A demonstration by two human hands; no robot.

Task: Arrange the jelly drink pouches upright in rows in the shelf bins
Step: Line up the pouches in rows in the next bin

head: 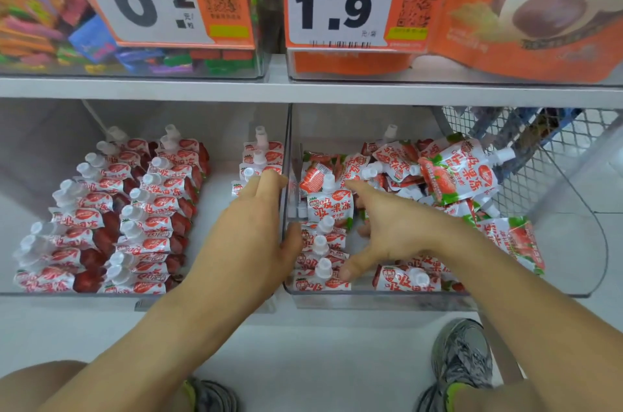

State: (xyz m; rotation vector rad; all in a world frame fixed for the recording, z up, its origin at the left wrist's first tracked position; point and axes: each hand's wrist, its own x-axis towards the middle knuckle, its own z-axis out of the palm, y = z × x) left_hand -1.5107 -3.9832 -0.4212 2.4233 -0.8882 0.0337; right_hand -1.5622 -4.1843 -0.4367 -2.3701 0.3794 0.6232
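Note:
Two clear shelf bins hold red-and-white strawberry jelly pouches with white caps. The left bin (50,292) has two neat rows of upright pouches (148,229) and a short third row (261,155) at its right wall. My left hand (249,236) is inside this bin against the clear divider (286,175), fingers straight, thumb over the wall. The right bin (371,297) has one upright row (320,253) along its left wall and a loose pile of pouches (448,175) behind. My right hand (394,229) hovers spread over that bin, forefinger extended, holding nothing.
An upper shelf (303,91) carries bins of colourful sweets (50,24) and orange marshmallow packs (539,24) behind large price tags (337,0). A wire mesh basket (539,142) stands at the right. My knees and grey shoes (462,354) are on the pale floor below.

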